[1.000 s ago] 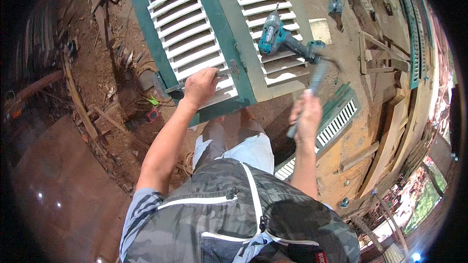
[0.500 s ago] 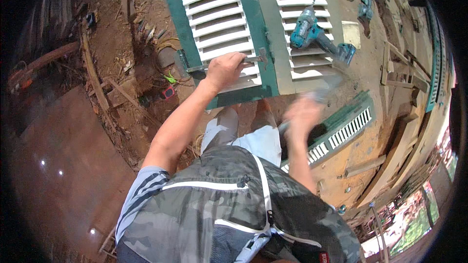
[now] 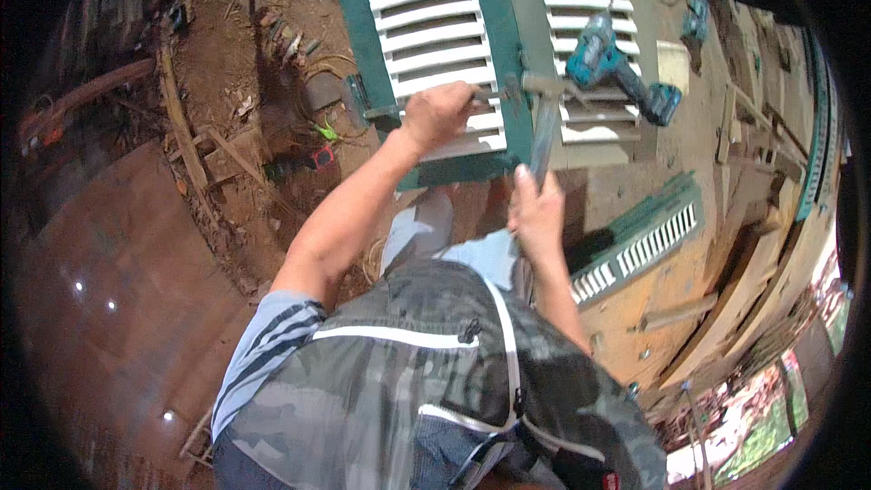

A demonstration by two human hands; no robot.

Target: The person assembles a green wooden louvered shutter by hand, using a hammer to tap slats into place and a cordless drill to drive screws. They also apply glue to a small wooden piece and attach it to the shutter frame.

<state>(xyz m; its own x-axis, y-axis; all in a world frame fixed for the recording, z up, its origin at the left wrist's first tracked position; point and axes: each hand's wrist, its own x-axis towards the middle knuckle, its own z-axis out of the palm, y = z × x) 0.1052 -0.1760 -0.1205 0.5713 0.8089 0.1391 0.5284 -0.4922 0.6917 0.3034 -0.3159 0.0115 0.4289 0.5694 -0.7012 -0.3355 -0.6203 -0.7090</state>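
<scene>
My left hand (image 3: 440,116) is closed around a flat metal strap (image 3: 383,112), likely a hinge, laid across the lower part of a louvred shutter (image 3: 504,45). The shutter has a dark green frame and white slats. In my right hand (image 3: 537,213) is a hammer (image 3: 544,132), gripped by its handle. Its head reaches the strap's right end at the frame edge; whether the two touch I cannot tell. A teal cordless power tool (image 3: 594,50) with a battery lies on the louvred panel (image 3: 644,32) to the right.
Another green-framed louvred shutter (image 3: 649,240) lies at the right. Timber pieces (image 3: 726,290) are scattered beyond it. A second teal tool (image 3: 695,18) is at the far right. To the left are a brown sheet (image 3: 127,308), planks (image 3: 181,127) and coiled cord (image 3: 331,68).
The hammer has swung from a blurred position at the right toward the strap's right end, and my right hand has shifted left. My left hand still grips the strap; the view has shifted slightly.
</scene>
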